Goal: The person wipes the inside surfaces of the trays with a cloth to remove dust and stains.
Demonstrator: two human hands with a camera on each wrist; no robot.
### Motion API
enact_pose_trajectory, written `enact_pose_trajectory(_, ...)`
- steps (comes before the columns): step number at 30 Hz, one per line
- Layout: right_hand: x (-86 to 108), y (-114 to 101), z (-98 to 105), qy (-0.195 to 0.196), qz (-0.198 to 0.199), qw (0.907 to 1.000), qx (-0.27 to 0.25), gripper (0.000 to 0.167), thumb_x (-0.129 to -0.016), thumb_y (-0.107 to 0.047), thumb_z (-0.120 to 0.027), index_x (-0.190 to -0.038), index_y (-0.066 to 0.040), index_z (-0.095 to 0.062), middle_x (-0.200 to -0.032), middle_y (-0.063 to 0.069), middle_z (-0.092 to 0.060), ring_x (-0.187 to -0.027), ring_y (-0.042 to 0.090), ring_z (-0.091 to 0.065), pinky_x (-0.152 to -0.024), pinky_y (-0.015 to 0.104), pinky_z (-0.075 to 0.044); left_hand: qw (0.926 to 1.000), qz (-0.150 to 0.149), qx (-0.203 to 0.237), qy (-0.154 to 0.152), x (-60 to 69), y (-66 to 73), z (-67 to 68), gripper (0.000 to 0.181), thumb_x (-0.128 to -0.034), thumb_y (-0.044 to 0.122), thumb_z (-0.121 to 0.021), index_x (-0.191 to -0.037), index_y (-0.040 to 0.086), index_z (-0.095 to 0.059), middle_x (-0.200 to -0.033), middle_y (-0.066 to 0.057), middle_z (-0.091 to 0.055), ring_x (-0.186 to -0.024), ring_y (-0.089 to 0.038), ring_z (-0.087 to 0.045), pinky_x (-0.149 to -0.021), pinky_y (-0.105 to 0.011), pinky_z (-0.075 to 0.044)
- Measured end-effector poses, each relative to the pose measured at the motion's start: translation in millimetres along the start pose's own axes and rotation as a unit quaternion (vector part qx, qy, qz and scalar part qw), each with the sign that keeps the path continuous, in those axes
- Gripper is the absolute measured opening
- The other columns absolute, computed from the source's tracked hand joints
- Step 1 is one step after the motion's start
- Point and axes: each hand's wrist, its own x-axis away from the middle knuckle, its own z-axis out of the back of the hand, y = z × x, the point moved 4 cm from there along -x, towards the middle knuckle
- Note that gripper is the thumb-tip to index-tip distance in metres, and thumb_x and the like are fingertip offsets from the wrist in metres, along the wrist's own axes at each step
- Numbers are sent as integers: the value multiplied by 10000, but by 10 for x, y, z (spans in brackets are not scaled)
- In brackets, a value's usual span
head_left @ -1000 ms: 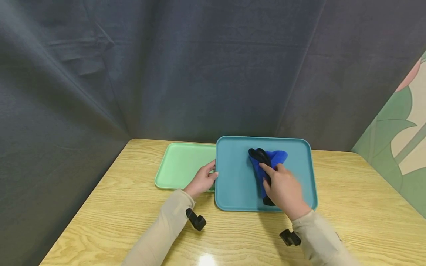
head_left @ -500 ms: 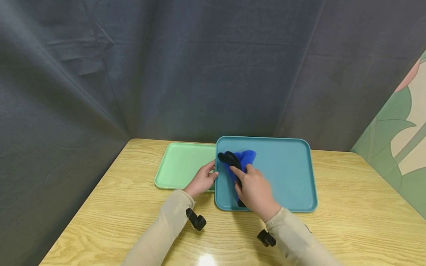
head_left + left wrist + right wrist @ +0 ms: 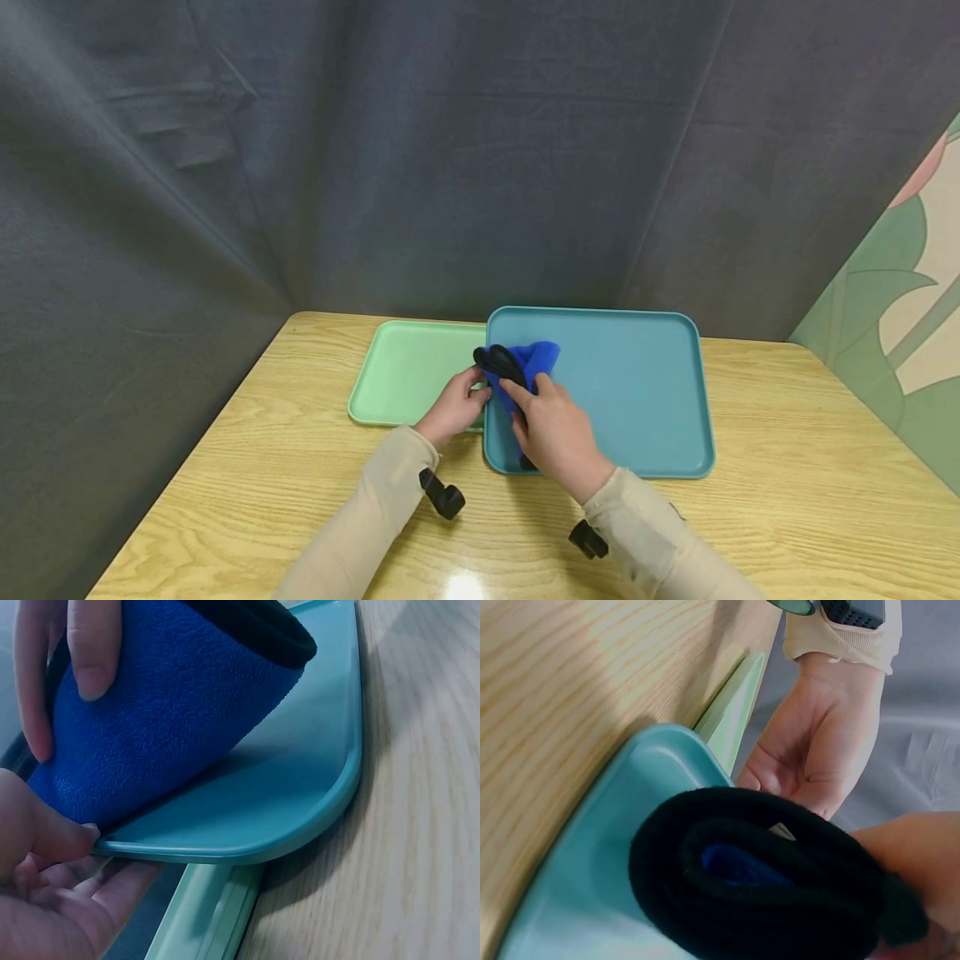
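Observation:
My right hand (image 3: 558, 437) grips a folded blue towel (image 3: 540, 357) with black edging, which lies over the left edge of a blue tray (image 3: 630, 392). In the left wrist view the towel's fuzzy side (image 3: 165, 712) meets the tray near the rim, under the right fingers (image 3: 94, 660). The towel's rolled black border (image 3: 742, 799) fills the lower part of the right wrist view. With thumb on top and fingers beneath, my left hand (image 3: 452, 408) pinches the blue tray's left rim, close beside the towel.
Partly under the blue tray's left side, a light green tray (image 3: 416, 367) lies on the wooden table (image 3: 247, 467). Behind the table hangs a dark grey curtain (image 3: 480, 158). A patterned wall (image 3: 900, 308) shows at the right.
My right hand has slid the towel leftward across the blue tray, from its right half to the left rim. The left hand and both trays have stayed in place.

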Motion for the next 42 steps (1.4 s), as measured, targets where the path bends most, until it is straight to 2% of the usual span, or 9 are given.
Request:
enact_pose_trajectory(6, 13, 60, 15, -106, -157, 9998, 3, 410, -816, -164, -706, -1220, -178, -636, -895, 130, -559, -639, 215, -509, -405, 258, -379, 9999, -76, 122, -81, -3, 7, 4, 459, -964, 43, -423, -1420, 79, -387, -1354, -208, -496, -1106, -333, -600, -866, -374, -538)
enact_pose_trajectory(13, 44, 177, 53, -154, -312, 9994, -21, 411, -818, -142, -695, -1222, -171, -633, -856, 131, -547, -626, 214, -501, -428, 279, -401, 9992, -268, 298, -88, -8, 19, 6, 512, -967, 8, -416, -1457, 132, -337, -1250, -211, -544, -1023, -296, -631, -771, -306, -539)
enact_pose_trajectory(19, 110, 351, 125, -89, -424, 9990, -85, 414, -812, -117, -688, -1220, -156, -633, -815, 126, -528, -587, 187, -444, -435, 269, -378, 9986, -155, 467, -201, 3, 13, -3, 517, -984, 36, -405, -1463, 216, -323, -1298, -180, -526, -1042, -289, -631, -809, -329, -545)
enact_pose_trajectory(24, 166, 538, 171, -64, -585, 9982, -92, 418, -818, -102, -672, -1232, -139, -624, -839, 149, -540, -572, 180, -420, -440, 258, -347, 9983, -120, 523, -228, 10, 25, -3, 509, -989, 50, -400, -1464, 216, -317, -1356, -173, -495, -1082, -313, -614, -848, -354, -545)
enact_pose_trajectory(28, 210, 697, 213, -60, -689, 9976, -82, 426, -818, -91, -669, -1239, -118, -614, -943, 204, -577, -614, 219, -496, -467, 291, -405, 9984, -120, 511, -234, 19, 43, 1, 508, -991, 53, -398, -1468, 203, -308, -1357, -173, -494, -1094, -319, -606, -866, -359, -543)
enact_pose_trajectory(33, 266, 908, 297, 63, -763, 9970, -73, 420, -815, -62, -663, -1231, -72, -609, -1015, 268, -583, -669, 316, -575, -531, 400, -500, 9988, -135, 401, -251, 12, 39, -3, 509, -992, 60, -398, -1469, 211, -302, -1366, -163, -490, -1144, -316, -578, -902, -364, -531)
enact_pose_trajectory(38, 340, 1129, 378, 141, -959, 9952, 128, 408, -814, -59, -649, -1220, -58, -607, -967, 284, -577, -580, 301, -532, -480, 403, -471, 9989, -141, 352, -257, -1, 23, -10, 508, -993, 58, -396, -1468, 212, -305, -1373, -158, -485, -1171, -312, -561, -924, -368, -520)
enact_pose_trajectory(42, 397, 1284, 417, 183, -1158, 9929, 222, 404, -813, -61, -638, -1216, -54, -605, -934, 289, -565, -569, 322, -508, -447, 396, -431, 9991, -114, 326, -260, 1, 20, -13, 512, -994, 61, -394, -1470, 223, -301, -1370, -145, -489, -1172, -301, -560, -930, -364, -517)
